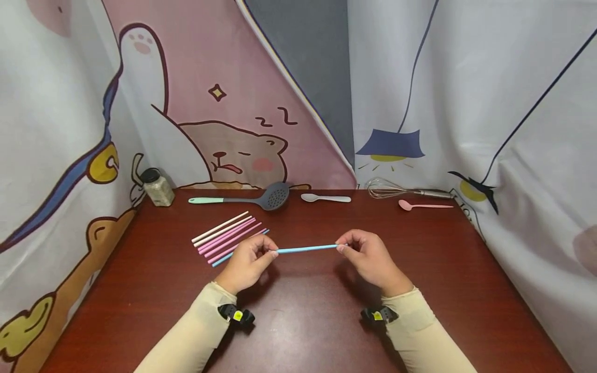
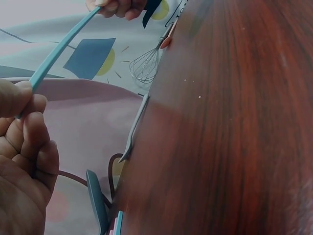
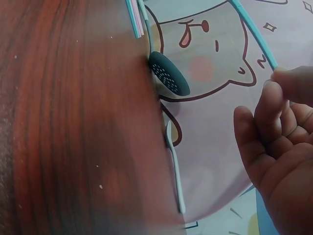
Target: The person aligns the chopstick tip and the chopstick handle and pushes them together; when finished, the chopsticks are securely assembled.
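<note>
A light blue straw (image 1: 308,249) is held nearly level above the table, between my two hands. My left hand (image 1: 247,263) pinches its left end between thumb and fingers, and my right hand (image 1: 373,261) pinches the right end the same way. Both wrist views show the straw raised off the tabletop; in the left wrist view the straw (image 2: 61,49) runs from one hand to the other. Beside my left hand several straws lie in a slanted row: cream straws (image 1: 220,229), pink straws (image 1: 226,236) and a blue straw (image 1: 222,260) partly hidden behind that hand.
Along the back edge of the dark red table (image 1: 298,311) lie a grey skimmer (image 1: 275,196) with a mint handle, a pale spoon (image 1: 326,198), a wire whisk (image 1: 387,189) and a pink spoon (image 1: 422,205). A black-lidded jar (image 1: 158,188) stands at the back left. Printed curtains (image 1: 298,93) surround the table.
</note>
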Action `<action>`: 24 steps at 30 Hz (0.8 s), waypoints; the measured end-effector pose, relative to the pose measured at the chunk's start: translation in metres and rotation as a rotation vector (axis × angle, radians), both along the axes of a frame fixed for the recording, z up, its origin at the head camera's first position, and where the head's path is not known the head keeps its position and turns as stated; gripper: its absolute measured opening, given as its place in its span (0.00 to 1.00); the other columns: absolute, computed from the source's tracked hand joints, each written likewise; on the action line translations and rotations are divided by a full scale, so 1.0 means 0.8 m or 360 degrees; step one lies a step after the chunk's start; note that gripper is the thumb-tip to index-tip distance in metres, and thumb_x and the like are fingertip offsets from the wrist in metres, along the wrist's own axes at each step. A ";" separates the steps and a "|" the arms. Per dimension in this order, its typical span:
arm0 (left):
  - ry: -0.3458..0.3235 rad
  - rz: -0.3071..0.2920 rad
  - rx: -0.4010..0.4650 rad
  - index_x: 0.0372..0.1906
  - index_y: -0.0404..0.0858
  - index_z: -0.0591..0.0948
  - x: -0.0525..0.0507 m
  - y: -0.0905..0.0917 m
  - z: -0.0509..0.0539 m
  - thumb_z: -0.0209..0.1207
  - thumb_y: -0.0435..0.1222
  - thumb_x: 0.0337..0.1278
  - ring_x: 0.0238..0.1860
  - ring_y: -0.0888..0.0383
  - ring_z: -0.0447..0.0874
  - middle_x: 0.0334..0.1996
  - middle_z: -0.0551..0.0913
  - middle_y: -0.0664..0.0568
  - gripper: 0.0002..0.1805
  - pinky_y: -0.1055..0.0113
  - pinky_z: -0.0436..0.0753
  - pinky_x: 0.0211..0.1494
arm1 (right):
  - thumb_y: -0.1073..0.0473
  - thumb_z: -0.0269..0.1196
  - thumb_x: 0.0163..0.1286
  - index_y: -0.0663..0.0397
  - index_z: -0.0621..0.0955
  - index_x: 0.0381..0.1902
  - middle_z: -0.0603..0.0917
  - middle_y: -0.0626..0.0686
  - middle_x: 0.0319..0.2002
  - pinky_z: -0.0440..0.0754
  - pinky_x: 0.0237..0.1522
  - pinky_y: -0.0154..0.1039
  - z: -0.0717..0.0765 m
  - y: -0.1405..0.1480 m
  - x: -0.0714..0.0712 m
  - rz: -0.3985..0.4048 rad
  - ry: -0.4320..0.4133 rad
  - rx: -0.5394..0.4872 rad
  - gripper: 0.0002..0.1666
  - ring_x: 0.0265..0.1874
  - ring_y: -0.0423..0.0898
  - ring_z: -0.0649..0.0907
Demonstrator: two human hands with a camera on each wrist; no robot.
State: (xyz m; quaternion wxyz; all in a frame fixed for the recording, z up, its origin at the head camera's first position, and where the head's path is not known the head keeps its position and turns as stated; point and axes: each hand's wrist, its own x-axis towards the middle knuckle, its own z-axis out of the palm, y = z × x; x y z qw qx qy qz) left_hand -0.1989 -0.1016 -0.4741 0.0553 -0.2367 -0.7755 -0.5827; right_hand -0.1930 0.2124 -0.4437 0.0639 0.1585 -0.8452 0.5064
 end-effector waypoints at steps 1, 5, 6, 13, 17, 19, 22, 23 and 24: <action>-0.0003 0.0002 0.0006 0.36 0.37 0.83 0.001 0.000 0.000 0.64 0.25 0.66 0.24 0.66 0.74 0.30 0.84 0.48 0.05 0.71 0.76 0.29 | 0.70 0.69 0.70 0.57 0.86 0.35 0.84 0.48 0.27 0.76 0.29 0.34 0.000 0.000 0.000 0.0013 -0.0003 0.0002 0.04 0.26 0.38 0.77; 0.0000 -0.0005 -0.0003 0.37 0.37 0.83 0.002 0.002 0.002 0.64 0.25 0.67 0.25 0.66 0.74 0.31 0.83 0.49 0.05 0.71 0.76 0.30 | 0.70 0.69 0.69 0.59 0.87 0.36 0.84 0.49 0.27 0.77 0.29 0.34 0.001 0.002 0.001 0.0030 -0.0003 -0.0001 0.03 0.26 0.38 0.79; 0.0003 -0.0003 -0.0009 0.37 0.38 0.83 0.003 0.002 0.003 0.64 0.25 0.67 0.26 0.66 0.74 0.31 0.83 0.49 0.05 0.71 0.76 0.30 | 0.71 0.68 0.69 0.59 0.87 0.36 0.84 0.49 0.27 0.78 0.29 0.34 0.002 0.003 0.001 0.0034 -0.0004 -0.0008 0.04 0.26 0.38 0.79; -0.0026 0.0055 -0.0026 0.38 0.39 0.84 0.008 -0.006 0.006 0.64 0.26 0.68 0.29 0.64 0.77 0.31 0.85 0.50 0.05 0.70 0.77 0.34 | 0.69 0.68 0.71 0.60 0.87 0.40 0.85 0.53 0.29 0.79 0.30 0.34 0.005 0.003 -0.002 0.0118 -0.0067 -0.0037 0.02 0.28 0.39 0.82; -0.0037 0.0146 -0.0033 0.38 0.38 0.83 0.010 -0.018 0.006 0.65 0.27 0.66 0.30 0.65 0.76 0.32 0.86 0.49 0.04 0.70 0.77 0.34 | 0.69 0.69 0.70 0.59 0.88 0.42 0.86 0.52 0.29 0.79 0.29 0.33 0.007 0.005 -0.002 0.0085 -0.0070 -0.0042 0.04 0.27 0.39 0.83; -0.0061 0.0222 -0.0026 0.37 0.36 0.83 0.012 -0.027 0.004 0.65 0.26 0.65 0.29 0.65 0.75 0.32 0.86 0.47 0.03 0.70 0.76 0.32 | 0.69 0.69 0.70 0.58 0.88 0.42 0.86 0.52 0.29 0.79 0.29 0.34 0.007 0.008 -0.002 0.0060 -0.0061 -0.0047 0.05 0.27 0.40 0.83; -0.0106 0.0350 -0.0073 0.36 0.35 0.82 0.014 -0.045 -0.004 0.65 0.25 0.65 0.25 0.66 0.74 0.31 0.85 0.47 0.04 0.70 0.75 0.30 | 0.68 0.69 0.70 0.59 0.87 0.43 0.86 0.52 0.28 0.80 0.29 0.34 0.009 0.014 -0.002 0.0029 -0.0048 -0.0068 0.05 0.27 0.44 0.84; -0.0118 0.0397 -0.0106 0.36 0.36 0.82 0.015 -0.051 -0.008 0.65 0.25 0.64 0.25 0.66 0.73 0.31 0.84 0.48 0.04 0.70 0.75 0.30 | 0.68 0.69 0.70 0.59 0.87 0.43 0.85 0.53 0.28 0.80 0.29 0.34 0.009 0.015 -0.002 0.0021 -0.0049 -0.0075 0.05 0.28 0.45 0.85; -0.0125 0.0448 -0.0143 0.35 0.36 0.82 0.016 -0.057 -0.011 0.65 0.25 0.64 0.25 0.66 0.73 0.31 0.84 0.49 0.05 0.70 0.75 0.30 | 0.68 0.69 0.70 0.59 0.87 0.42 0.85 0.53 0.28 0.80 0.29 0.34 0.010 0.017 -0.002 0.0015 -0.0050 -0.0085 0.05 0.27 0.46 0.85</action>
